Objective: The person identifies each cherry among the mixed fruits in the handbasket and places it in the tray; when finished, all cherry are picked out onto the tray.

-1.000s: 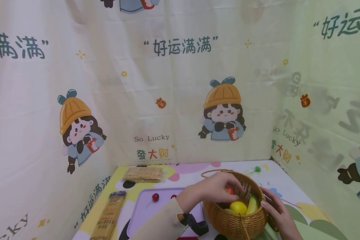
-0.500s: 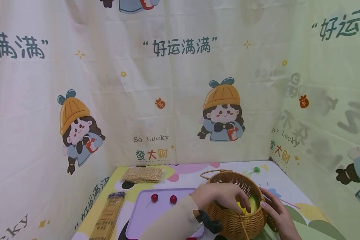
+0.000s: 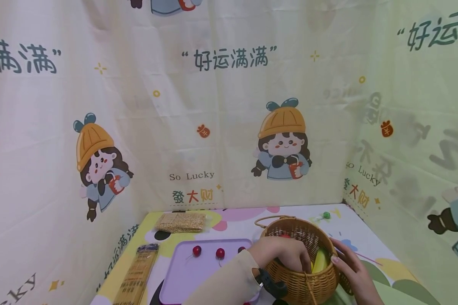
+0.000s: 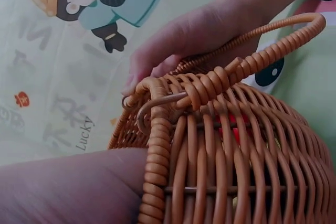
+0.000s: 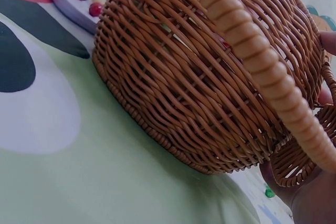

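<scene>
At lower right of the head view, we have the left hand (image 3: 290, 253) down inside the wicker basket (image 3: 290, 283); its fingertips are hidden there, so we can't tell what they hold. Right hand (image 3: 353, 267) grips the basket's right rim, thumb and fingers on either side. Basket stands upright on the patterned desk (image 3: 248, 218). Inside it, next to the left hand, we see a long yellow item (image 3: 321, 259), plus a bit of a red item (image 3: 285, 235) behind. Purple tray (image 3: 188, 273) sits just left of the basket, carrying dark red cherries (image 3: 220, 253); the left arm partly covers the tray. Farther left, we note a long brown packet (image 3: 137, 273); behind the tray, a clear bag of yellowish grains (image 3: 181, 222). Small green item (image 3: 326, 215) lies beyond the basket; printed curtains (image 3: 233, 110) hang around the desk.
</scene>
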{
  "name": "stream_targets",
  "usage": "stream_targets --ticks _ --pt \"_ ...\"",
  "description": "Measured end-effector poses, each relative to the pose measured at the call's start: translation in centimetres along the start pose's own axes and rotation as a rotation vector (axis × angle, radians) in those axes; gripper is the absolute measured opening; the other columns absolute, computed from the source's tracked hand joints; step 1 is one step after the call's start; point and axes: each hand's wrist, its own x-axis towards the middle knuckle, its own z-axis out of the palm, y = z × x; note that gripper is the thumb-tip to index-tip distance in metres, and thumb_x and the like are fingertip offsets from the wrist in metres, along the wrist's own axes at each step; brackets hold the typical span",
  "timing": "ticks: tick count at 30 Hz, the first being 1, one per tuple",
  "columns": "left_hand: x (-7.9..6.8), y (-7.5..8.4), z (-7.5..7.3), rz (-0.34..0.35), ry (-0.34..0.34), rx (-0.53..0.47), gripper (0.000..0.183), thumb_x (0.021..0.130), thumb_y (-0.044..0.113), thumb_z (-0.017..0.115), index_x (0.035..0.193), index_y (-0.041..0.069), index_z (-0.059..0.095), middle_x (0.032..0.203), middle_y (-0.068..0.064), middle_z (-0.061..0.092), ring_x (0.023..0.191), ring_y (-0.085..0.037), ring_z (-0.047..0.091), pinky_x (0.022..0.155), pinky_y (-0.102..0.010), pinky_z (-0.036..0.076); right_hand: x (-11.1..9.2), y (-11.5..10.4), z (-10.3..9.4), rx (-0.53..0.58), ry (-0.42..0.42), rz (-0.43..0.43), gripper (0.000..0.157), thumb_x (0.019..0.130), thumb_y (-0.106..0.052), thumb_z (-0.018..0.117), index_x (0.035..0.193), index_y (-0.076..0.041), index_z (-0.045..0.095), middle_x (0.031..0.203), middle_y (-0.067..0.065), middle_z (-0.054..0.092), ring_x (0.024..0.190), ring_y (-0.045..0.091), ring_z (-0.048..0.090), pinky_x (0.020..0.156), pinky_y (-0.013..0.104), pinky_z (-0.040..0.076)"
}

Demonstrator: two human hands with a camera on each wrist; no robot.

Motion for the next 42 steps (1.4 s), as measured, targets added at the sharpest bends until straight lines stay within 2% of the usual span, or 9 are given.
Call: stream_targets --ticks 4,9,15,20,23,27,31,36,42 --pt "-0.2 0.0 0.0 -0.017 0.002 -0.004 0.03 0.102 0.015 0.07 0.119 0.032 0.087 0.108 0.023 0.081 0.1 0.009 0.067 0.085 -0.01 0.053 0.0 0.1 0.0 -0.002 0.002 -0.014 0.065 0.117 -0.032 0.058 0.173 -0.01 0.033 0.127 -0.046 0.048 0.112 -0.028 0.048 0.088 0.02 0.058" --pt "-0.6 -0.6 -0.4 0.068 -0.044 -0.059 0.026 0.103 0.02 0.074 0.123 0.029 0.087 0.106 0.024 0.08 0.097 0.011 0.068 0.085 -0.008 0.055 0.0 0.2 0.0 -0.002 0.002 -0.037 0.064 0.117 -0.03 0.058 0.173 -0.01 0.034 0.128 -0.046 0.049 0.114 -0.027 0.049 0.088 0.02 0.058" --pt "-1.0 -1.4 -1.4 0.131 -0.125 -0.151 0.028 0.109 0.018 0.068 0.134 0.019 0.083 0.122 0.017 0.081 0.108 0.013 0.066 0.092 -0.009 0.054 0.0 0.2 0.1 0.0 0.002 -0.037 0.064 0.117 -0.03 0.058 0.172 -0.009 0.034 0.128 -0.046 0.049 0.114 -0.027 0.049 0.088 0.02 0.059" --pt "-1.1 -1.1 -1.8 0.108 -0.188 -0.128 0.032 0.115 0.024 0.06 0.14 0.02 0.079 0.131 0.019 0.078 0.116 0.014 0.064 0.097 -0.009 0.052 0.1 0.2 0.0 0.004 0.003 -0.013 0.065 0.117 -0.031 0.058 0.173 -0.009 0.033 0.127 -0.046 0.049 0.112 -0.027 0.049 0.088 0.02 0.059" --pt "-1.2 -0.7 -1.9 0.069 -0.22 -0.129 0.035 0.118 0.032 0.053 0.134 0.018 0.08 0.124 0.016 0.078 0.11 0.01 0.065 0.094 -0.01 0.052 0.1 0.2 0.0 0.004 0.003 -0.016 0.065 0.117 -0.03 0.058 0.173 -0.008 0.033 0.127 -0.046 0.049 0.112 -0.027 0.049 0.088 0.02 0.059" --pt "-1.1 0.1 -1.7 -0.043 -0.238 -0.254 0.051 0.118 0.047 0.04 0.136 0.018 0.079 0.126 0.012 0.078 0.113 0.003 0.069 0.096 -0.016 0.056 0.2 0.3 0.0 0.004 0.006 -0.021 0.065 0.117 -0.03 0.058 0.172 -0.008 0.033 0.126 -0.047 0.049 0.113 -0.027 0.049 0.087 0.02 0.059" --pt "-1.1 0.7 -1.3 -0.125 -0.236 -0.336 0.058 0.116 0.052 0.035 0.149 0.023 0.072 0.143 0.012 0.074 0.129 -0.001 0.069 0.108 -0.022 0.056 0.2 0.4 0.0 0.002 0.006 -0.023 0.065 0.117 -0.03 0.058 0.172 -0.008 0.033 0.126 -0.047 0.049 0.113 -0.027 0.049 0.087 0.02 0.059" --pt "-0.9 1.4 -1.4 -0.107 -0.197 -0.234 0.053 0.117 0.05 0.037 0.142 0.023 0.075 0.135 0.014 0.076 0.123 0.002 0.069 0.105 -0.019 0.055 0.1 0.3 -0.1 0.006 0.005 -0.032 0.064 0.117 -0.029 0.058 0.172 -0.007 0.034 0.127 -0.047 0.05 0.114 -0.027 0.05 0.087 0.019 0.059" --pt "-1.1 1.1 -1.8 0.037 -0.145 -0.117 0.035 0.116 0.037 0.049 0.118 0.021 0.08 0.106 0.014 0.073 0.095 0.004 0.063 0.085 -0.012 0.051 0.2 0.2 -0.1 -0.004 0.003 0.001 0.066 0.117 -0.033 0.057 0.173 -0.009 0.032 0.125 -0.047 0.048 0.112 -0.027 0.049 0.088 0.02 0.059"
